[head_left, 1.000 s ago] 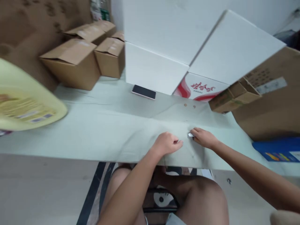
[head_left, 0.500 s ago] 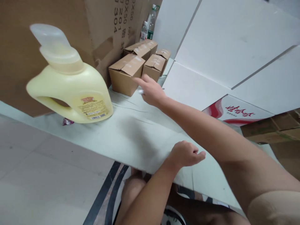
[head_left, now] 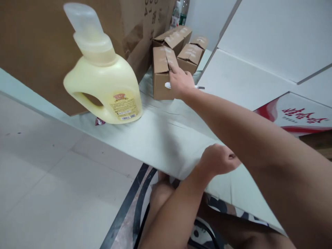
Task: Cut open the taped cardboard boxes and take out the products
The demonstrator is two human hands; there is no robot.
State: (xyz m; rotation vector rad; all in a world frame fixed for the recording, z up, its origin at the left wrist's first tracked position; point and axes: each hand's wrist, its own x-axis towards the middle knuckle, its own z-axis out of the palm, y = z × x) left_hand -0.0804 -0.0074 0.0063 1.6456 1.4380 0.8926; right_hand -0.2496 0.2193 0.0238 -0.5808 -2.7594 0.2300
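Observation:
My right hand [head_left: 181,81] reaches far across the pale table [head_left: 160,135] to a small brown cardboard box [head_left: 160,77]. Its index finger lies on the box's top edge, and the other fingers are closed on a thin white pen-like tool [head_left: 168,85] whose tip sticks out to the right. My left hand [head_left: 219,160] rests near the table's front edge as a loose fist, with nothing visible in it. A yellow detergent bottle [head_left: 111,90] with a handle and a pale cap stands to the left of the box.
Two more small brown boxes [head_left: 190,55] sit behind the first. A big brown carton [head_left: 38,45] stands behind the bottle. White cartons [head_left: 259,52] and a red-printed one [head_left: 298,114] fill the right. A small red wrapper [head_left: 99,121] lies by the bottle. Tiled floor lies to the left.
My right hand left the spot beside my left hand, swung left across the table with the white tool and reached the small box. My view turned left; the left hand stayed put.

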